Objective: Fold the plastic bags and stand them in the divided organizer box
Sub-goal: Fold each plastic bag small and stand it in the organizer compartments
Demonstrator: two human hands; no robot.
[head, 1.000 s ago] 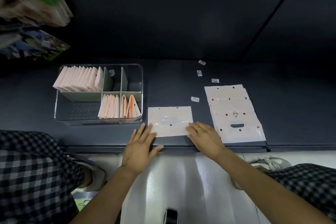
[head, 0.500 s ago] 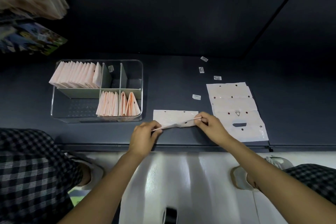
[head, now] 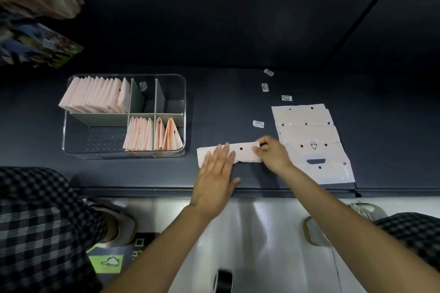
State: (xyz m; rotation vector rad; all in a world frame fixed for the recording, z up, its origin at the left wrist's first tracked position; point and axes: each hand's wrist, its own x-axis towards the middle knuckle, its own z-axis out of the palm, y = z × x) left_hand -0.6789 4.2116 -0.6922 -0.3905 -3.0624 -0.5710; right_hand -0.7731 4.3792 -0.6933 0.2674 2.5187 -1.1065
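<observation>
Straight left-hand fingers (head: 220, 158) press flat on the folded pale pink plastic bag (head: 242, 151) on the dark tabletop (head: 238, 107), right of the clear divided organizer box (head: 123, 153); right hand (head: 271, 153) pinches its right end.

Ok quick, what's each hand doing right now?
Left hand: open, fingers flat, pressing the folded plastic bag.
Right hand: pinching the bag's right end.

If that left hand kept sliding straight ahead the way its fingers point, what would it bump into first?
Probably nothing: the left hand lies flat on the folded bag, fingers pointing up the bare dark table, right of the organizer box.
</observation>
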